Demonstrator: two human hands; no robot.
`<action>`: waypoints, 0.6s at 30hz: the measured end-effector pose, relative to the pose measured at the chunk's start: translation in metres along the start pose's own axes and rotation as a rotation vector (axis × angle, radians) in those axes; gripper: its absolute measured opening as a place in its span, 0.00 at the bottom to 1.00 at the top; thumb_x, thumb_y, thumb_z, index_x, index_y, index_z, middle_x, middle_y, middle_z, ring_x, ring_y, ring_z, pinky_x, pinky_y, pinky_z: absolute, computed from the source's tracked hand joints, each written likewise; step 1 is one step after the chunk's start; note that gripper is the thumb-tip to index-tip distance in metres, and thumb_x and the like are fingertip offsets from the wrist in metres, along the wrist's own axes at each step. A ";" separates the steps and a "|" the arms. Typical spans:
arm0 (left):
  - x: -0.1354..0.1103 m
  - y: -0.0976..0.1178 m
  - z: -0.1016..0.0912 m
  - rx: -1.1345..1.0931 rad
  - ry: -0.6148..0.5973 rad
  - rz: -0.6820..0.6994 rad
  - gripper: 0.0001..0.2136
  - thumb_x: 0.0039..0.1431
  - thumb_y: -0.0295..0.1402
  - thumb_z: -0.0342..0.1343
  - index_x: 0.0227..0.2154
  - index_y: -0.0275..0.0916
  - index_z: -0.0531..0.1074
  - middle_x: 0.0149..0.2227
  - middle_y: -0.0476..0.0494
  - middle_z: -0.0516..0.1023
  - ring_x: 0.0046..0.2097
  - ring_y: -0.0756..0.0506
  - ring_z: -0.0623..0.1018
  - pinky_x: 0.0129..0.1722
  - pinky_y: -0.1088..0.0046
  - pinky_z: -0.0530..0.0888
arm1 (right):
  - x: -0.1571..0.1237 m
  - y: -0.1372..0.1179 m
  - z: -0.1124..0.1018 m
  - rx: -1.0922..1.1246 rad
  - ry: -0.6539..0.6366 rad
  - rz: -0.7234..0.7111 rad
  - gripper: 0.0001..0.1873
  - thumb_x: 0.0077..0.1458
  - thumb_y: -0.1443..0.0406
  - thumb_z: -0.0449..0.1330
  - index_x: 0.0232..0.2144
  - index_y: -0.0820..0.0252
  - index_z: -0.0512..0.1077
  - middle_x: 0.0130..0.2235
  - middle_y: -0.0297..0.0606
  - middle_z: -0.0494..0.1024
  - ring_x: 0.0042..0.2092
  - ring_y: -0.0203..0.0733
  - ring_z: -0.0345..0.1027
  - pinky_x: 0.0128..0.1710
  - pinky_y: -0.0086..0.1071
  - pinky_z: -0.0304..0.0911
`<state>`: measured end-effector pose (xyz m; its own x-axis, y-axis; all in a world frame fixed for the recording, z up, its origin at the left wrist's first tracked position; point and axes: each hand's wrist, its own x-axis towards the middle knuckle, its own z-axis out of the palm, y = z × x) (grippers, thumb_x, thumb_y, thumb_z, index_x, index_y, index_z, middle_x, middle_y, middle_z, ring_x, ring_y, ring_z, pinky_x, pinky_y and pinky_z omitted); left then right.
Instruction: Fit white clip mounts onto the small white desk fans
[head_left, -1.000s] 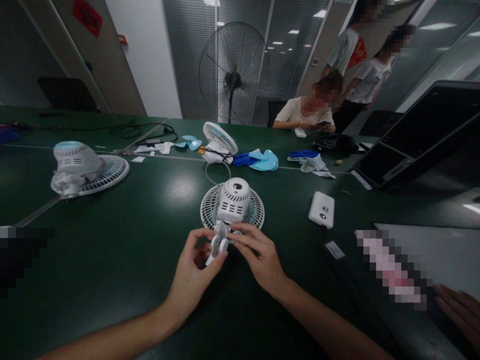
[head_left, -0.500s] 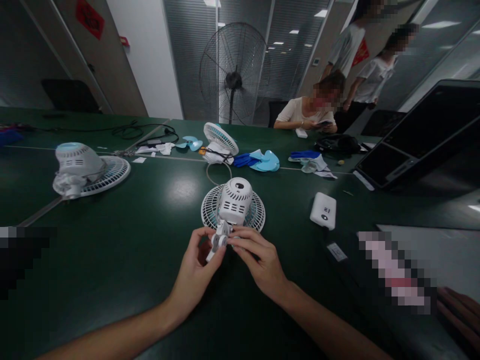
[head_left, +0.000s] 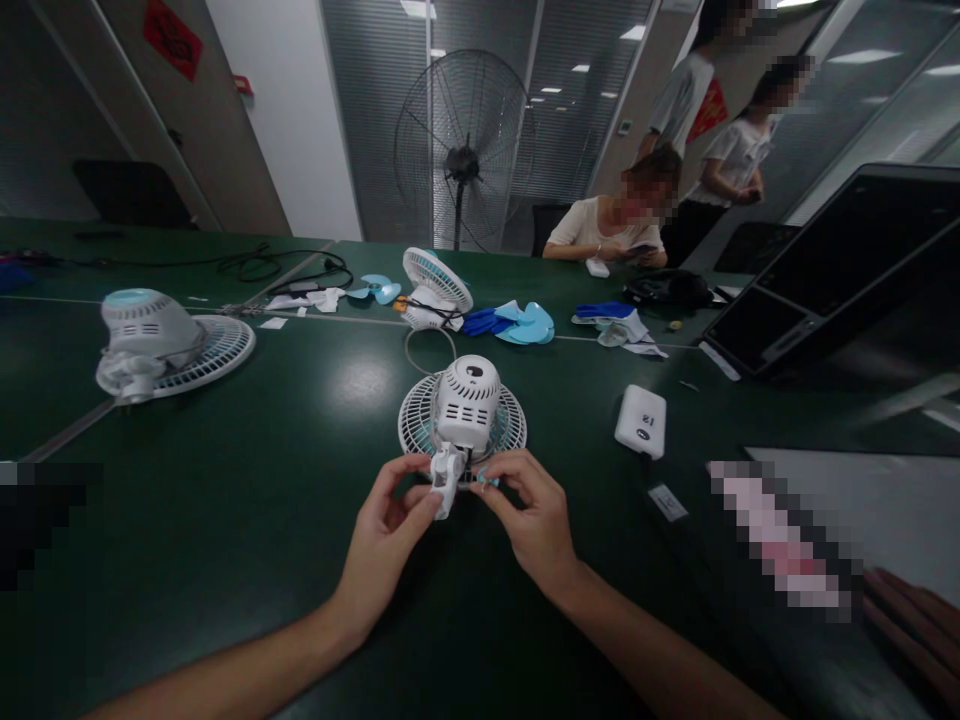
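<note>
A small white fan (head_left: 469, 400) lies grille down on the green table in front of me, its motor housing facing up. My left hand (head_left: 390, 520) pinches the white clip (head_left: 448, 478) at the near end of this fan, thumb and fingers on its left side. Just to the right, my right hand (head_left: 534, 510) holds a small light-blue knob (head_left: 487, 478) between thumb and fingertips, apart from the clip. Fine detail of the knob is too small to make out.
Another white fan (head_left: 154, 345) lies at the left; a third fan (head_left: 435, 290) stands farther back. Blue fan blades (head_left: 529, 323), gloves (head_left: 616, 322) and cables (head_left: 262, 262) lie along the table. A white power bank (head_left: 641, 420) sits at the right, near a large black case (head_left: 832, 270). People are beyond the table.
My right hand has drawn back a little to the right from the clip, and the blue knob now shows in its fingers. The clip has turned more upright in my left hand.
</note>
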<state>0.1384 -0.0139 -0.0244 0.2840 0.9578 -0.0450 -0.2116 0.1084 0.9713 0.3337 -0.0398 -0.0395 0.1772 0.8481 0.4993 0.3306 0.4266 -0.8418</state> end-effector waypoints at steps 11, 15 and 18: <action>0.001 0.002 0.001 -0.026 -0.036 -0.011 0.21 0.59 0.39 0.67 0.52 0.41 0.69 0.46 0.43 0.82 0.45 0.44 0.82 0.51 0.67 0.77 | 0.005 0.000 -0.002 -0.180 0.024 0.009 0.11 0.62 0.64 0.67 0.48 0.52 0.80 0.46 0.41 0.79 0.48 0.47 0.75 0.49 0.41 0.72; 0.001 0.000 0.001 -0.034 -0.052 -0.025 0.22 0.59 0.39 0.68 0.53 0.41 0.69 0.46 0.43 0.82 0.45 0.45 0.81 0.49 0.69 0.77 | 0.004 0.003 0.001 -0.230 0.056 0.013 0.11 0.61 0.63 0.67 0.47 0.54 0.78 0.43 0.40 0.78 0.43 0.45 0.74 0.42 0.38 0.73; -0.001 -0.002 0.001 -0.037 -0.072 -0.020 0.22 0.59 0.38 0.68 0.53 0.41 0.70 0.46 0.42 0.82 0.45 0.45 0.81 0.46 0.72 0.77 | 0.004 0.002 0.003 -0.228 0.104 -0.011 0.09 0.60 0.65 0.68 0.43 0.55 0.75 0.41 0.38 0.77 0.39 0.43 0.73 0.37 0.35 0.73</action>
<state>0.1397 -0.0155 -0.0262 0.3549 0.9337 -0.0466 -0.2392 0.1389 0.9610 0.3321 -0.0342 -0.0401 0.2634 0.8018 0.5364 0.5312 0.3435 -0.7745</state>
